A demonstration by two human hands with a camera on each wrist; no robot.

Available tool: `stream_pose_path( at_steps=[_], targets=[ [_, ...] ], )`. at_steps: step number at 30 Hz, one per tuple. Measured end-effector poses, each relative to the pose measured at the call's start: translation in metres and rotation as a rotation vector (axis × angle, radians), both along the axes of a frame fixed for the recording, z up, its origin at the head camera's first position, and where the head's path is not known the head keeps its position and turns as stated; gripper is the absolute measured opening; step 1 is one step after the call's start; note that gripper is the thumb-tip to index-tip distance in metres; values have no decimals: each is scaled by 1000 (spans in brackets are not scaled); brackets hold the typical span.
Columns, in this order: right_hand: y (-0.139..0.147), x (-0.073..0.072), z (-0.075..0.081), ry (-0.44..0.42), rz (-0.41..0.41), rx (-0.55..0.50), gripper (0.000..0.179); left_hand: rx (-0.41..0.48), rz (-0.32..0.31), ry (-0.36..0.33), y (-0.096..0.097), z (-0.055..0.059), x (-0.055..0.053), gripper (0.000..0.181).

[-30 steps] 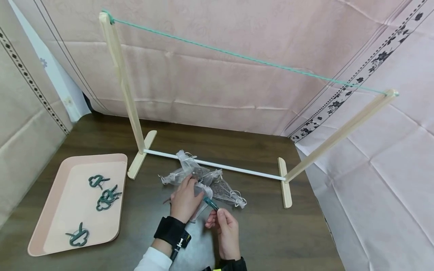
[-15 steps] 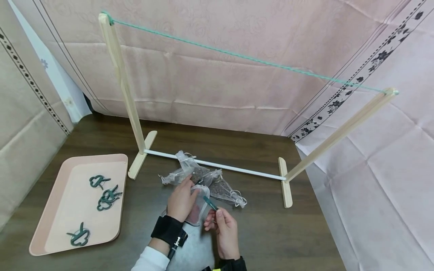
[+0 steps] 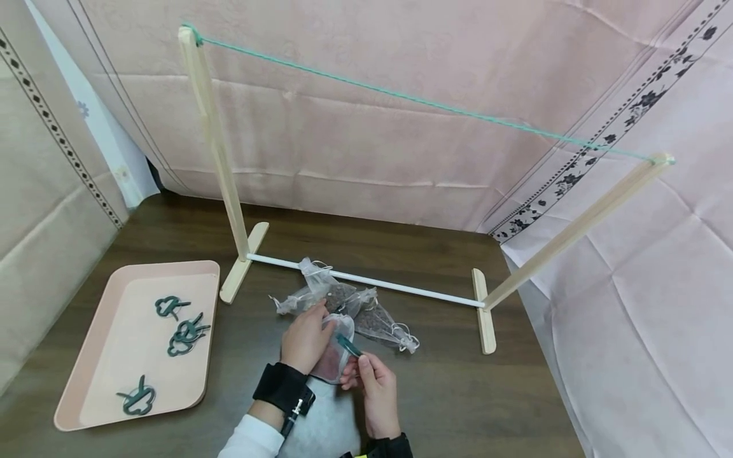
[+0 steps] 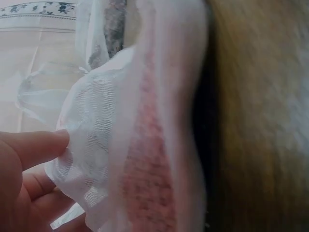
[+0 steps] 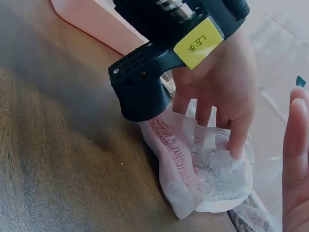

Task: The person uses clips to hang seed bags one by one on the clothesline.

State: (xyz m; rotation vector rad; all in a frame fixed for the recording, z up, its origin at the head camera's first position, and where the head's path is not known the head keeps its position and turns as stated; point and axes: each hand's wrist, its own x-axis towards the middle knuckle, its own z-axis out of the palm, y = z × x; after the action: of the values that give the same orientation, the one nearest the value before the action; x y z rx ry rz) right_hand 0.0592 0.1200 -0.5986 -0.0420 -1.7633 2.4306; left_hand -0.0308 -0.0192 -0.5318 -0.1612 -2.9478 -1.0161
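My left hand [image 3: 305,340] pinches a white mesh drawstring pouch with reddish contents [image 3: 329,365], thumb on one face and fingers behind it. That pouch [image 4: 147,188] fills the middle of the left wrist view, its sheer top part folded toward the thumb. Between thumb and fingers my right hand [image 3: 375,391] holds a dark green clip [image 3: 348,345], whose far end overlaps the pouch in the head view. Only a tip of the clip [image 5: 301,81] shows in the right wrist view. Behind the hands several sheer pouches with dark contents [image 3: 378,326] lie in a heap.
A pink tray [image 3: 86,362] at left bears several green clips [image 3: 170,307]. Beyond the hands stands a wooden frame with two posts [image 3: 214,140], a white bottom bar [image 3: 412,291] and a green cord [image 3: 401,95] strung across the top. Patterned cloth [image 3: 343,140] hangs behind.
My left hand has moved slightly left and the reddish pouch has come more into sight, turned upward. The right hand with the clip has shifted a little left, closer over the pouch.
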Motion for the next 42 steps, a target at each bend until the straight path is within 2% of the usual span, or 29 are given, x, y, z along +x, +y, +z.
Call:
stream_pose_path(
  at_steps=[1,5,6,7,8,9,12,13,15,18,22,24,27,30,32,36,39,42],
  targets=[
    [0,-1,-1,26,6,7,29,-5,-1,0,0,0,0,17],
    [-5,0,32,-9,6,76,39,-35,-3,13,-1,1,0,14],
    [-6,-1,34,42,12,80,39,-43,-1,18,-1,1,0,14],
    [-8,-2,42,43,19,82,40,-51,2,23,-2,1,0,14],
    [-10,-2,53,7,23,89,42,-60,3,26,-2,1,-1,13],
    [-11,-3,59,7,32,88,40,-68,0,30,-2,2,-1,12],
    [-12,-6,69,0,46,89,36,-84,-15,37,-1,2,-1,6],
    [-12,-6,79,-51,45,100,37,-85,-22,37,-1,2,-2,7],
    [-13,-10,84,-43,42,112,37,-89,-30,50,-1,3,-3,12],
    [-14,-16,91,-12,45,134,37,-96,-19,94,-2,1,-5,4],
    [-15,-26,101,38,58,172,32,-104,-3,127,-3,-1,-6,37],
    [-14,-30,107,66,70,194,29,-104,-6,110,-3,-1,-6,40],
    [-12,-37,119,104,94,229,25,-115,-9,117,-3,1,-7,32],
    [-8,-42,139,127,107,275,22,-147,-19,157,1,4,-9,16],
    [-6,-45,157,141,115,315,21,-169,-33,190,3,7,-10,12],
    [-3,-53,189,214,122,487,20,-232,-74,206,1,9,-14,15],
    [-2,-62,207,317,116,641,18,-248,-112,178,-6,11,-14,14],
    [2,-74,217,413,107,736,19,-215,-136,136,-15,13,-12,11]
  ],
)
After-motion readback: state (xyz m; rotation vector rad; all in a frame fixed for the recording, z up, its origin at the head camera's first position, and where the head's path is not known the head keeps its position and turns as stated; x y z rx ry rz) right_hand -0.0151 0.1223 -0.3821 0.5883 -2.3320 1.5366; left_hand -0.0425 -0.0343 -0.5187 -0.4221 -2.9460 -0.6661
